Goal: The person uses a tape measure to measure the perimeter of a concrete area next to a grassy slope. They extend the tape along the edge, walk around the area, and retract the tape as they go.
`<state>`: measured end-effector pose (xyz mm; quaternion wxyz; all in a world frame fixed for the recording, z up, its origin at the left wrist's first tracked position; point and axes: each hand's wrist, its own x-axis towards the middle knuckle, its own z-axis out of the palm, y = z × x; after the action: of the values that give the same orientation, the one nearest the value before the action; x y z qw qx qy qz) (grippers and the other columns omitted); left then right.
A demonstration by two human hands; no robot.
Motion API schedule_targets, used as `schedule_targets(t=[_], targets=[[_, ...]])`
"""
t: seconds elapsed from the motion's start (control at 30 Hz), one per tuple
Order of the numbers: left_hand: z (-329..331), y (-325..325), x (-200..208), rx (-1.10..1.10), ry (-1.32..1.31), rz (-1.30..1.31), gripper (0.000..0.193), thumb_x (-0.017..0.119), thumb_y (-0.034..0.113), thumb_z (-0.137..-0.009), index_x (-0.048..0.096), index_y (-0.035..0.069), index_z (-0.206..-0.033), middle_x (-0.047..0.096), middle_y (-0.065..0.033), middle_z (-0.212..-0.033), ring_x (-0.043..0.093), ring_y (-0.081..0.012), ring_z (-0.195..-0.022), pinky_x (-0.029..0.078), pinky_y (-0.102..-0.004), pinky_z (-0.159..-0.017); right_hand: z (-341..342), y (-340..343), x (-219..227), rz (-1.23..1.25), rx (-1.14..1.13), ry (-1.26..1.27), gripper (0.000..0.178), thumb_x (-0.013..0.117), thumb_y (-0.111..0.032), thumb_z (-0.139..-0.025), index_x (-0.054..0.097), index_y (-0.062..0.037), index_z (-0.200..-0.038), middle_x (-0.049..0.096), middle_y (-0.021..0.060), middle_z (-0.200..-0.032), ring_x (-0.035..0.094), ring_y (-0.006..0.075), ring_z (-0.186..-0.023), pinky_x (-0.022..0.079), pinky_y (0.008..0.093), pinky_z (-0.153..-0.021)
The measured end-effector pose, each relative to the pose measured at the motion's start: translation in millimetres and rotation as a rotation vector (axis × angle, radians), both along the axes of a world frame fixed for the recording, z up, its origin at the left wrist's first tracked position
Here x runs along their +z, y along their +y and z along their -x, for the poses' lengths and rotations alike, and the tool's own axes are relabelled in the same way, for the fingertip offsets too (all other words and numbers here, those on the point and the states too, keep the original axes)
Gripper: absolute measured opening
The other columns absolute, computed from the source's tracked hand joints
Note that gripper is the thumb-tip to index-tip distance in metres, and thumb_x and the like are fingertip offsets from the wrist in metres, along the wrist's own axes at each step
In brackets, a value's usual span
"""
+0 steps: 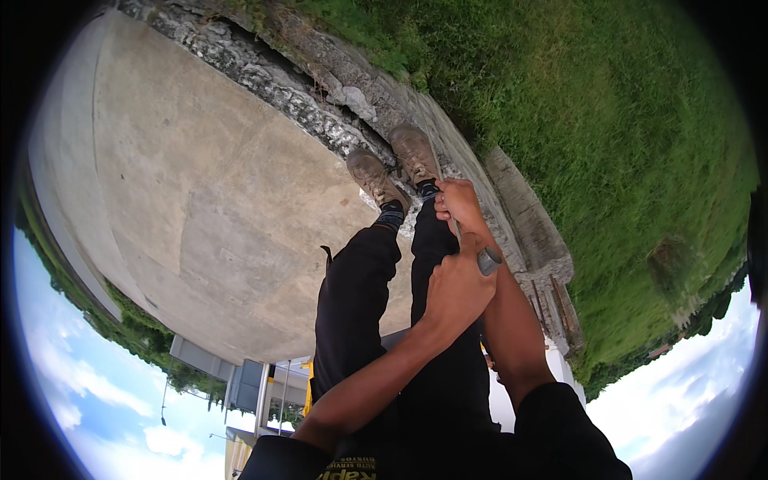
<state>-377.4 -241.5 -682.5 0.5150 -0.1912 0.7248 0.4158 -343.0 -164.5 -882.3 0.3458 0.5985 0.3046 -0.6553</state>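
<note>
Both of my hands are wrapped around a thin, long-handled tool. Its grey round butt end [489,261] sticks out beside my left hand [460,294], which grips the near part. Farther along the shaft, my right hand [458,202] is closed around it, with the right forearm passing beyond the left hand. The shaft runs toward my right shoe [414,152]; its far end is too thin and foreshortened to make out, so I cannot tell the tool's kind. The left shoe [372,178] stands close by.
Pale concrete pavement [200,176] spreads to the left. A cracked, broken concrete edge [320,100] runs past my feet. Tall green grass [608,144] covers the right side, beside a concrete block [528,208] with exposed rusty bars [544,308].
</note>
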Motion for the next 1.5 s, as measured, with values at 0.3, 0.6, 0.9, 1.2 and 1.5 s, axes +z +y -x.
schedule_targets(t=[0.3, 0.6, 0.9, 1.2, 1.5], targets=[[17.2, 12.4, 58.2, 0.068, 0.347, 0.048, 0.043, 0.074, 0.012, -0.086, 0.06, 0.003, -0.126, 0.073, -0.02, -0.083, 0.073, -0.0401, -0.075, 0.058, -0.0489, -0.072, 84.9, -15.6, 73.6, 0.242, -0.408, 0.267, 0.021, 0.055, -0.009, -0.104, 0.055, 0.0035, -0.12, 0.041, -0.0038, -0.068, 0.039, 0.0066, -0.052, 0.029, 0.0273, -0.045], [-2.8, -96.7, -11.6, 0.09, 0.823, -0.258, 0.036, 0.071, -0.007, -0.076, 0.068, 0.004, -0.111, 0.062, -0.0034, -0.071, 0.063, -0.0103, -0.06, 0.051, -0.0271, -0.059, 137.5, -63.7, 108.5, -0.283, -0.329, 0.44, 0.027, 0.049, -0.01, -0.108, 0.053, 0.0054, -0.129, 0.038, -0.004, -0.068, 0.032, 0.0062, -0.049, 0.027, 0.0256, -0.045], [-31.4, -61.2, -27.0, -0.015, 0.561, -0.04, 0.057, 0.078, 0.01, -0.075, 0.063, 0.008, -0.13, 0.075, -0.0137, -0.093, 0.076, -0.0283, -0.073, 0.06, -0.0372, -0.067, 38.2, -3.2, 14.5, -0.071, -0.449, -0.169, 0.01, 0.048, -0.015, -0.104, 0.054, -0.0073, -0.104, 0.034, -0.0029, -0.066, 0.027, 0.0073, -0.049, 0.021, 0.025, -0.042], [-70.4, -74.1, -61.1, -0.155, 0.874, -0.433, 0.033, 0.078, 0.007, -0.069, 0.067, 0.012, -0.099, 0.065, -0.0041, -0.083, 0.068, -0.0233, -0.069, 0.057, -0.0365, -0.065, 70.2, 15.6, 115.6, -0.457, -0.461, 0.155, 0.022, 0.056, -0.025, -0.099, 0.044, -0.0138, -0.085, 0.029, -0.0044, -0.061, 0.022, 0.0077, -0.047, 0.018, 0.0277, -0.042], [59.5, 4.6, -41.8, -0.359, 1.494, -0.613, 0.029, 0.073, 0.01, -0.07, 0.068, 0.018, -0.097, 0.06, -0.0055, -0.099, 0.063, -0.0268, -0.098, 0.054, -0.0409, -0.097, 172.3, 53.6, 310.3, -0.988, -0.235, 0.853, 0.042, 0.052, -0.034, -0.111, 0.036, -0.0145, -0.077, 0.023, -0.0043, -0.059, 0.015, 0.0069, -0.048, 0.015, 0.0283, -0.044]])
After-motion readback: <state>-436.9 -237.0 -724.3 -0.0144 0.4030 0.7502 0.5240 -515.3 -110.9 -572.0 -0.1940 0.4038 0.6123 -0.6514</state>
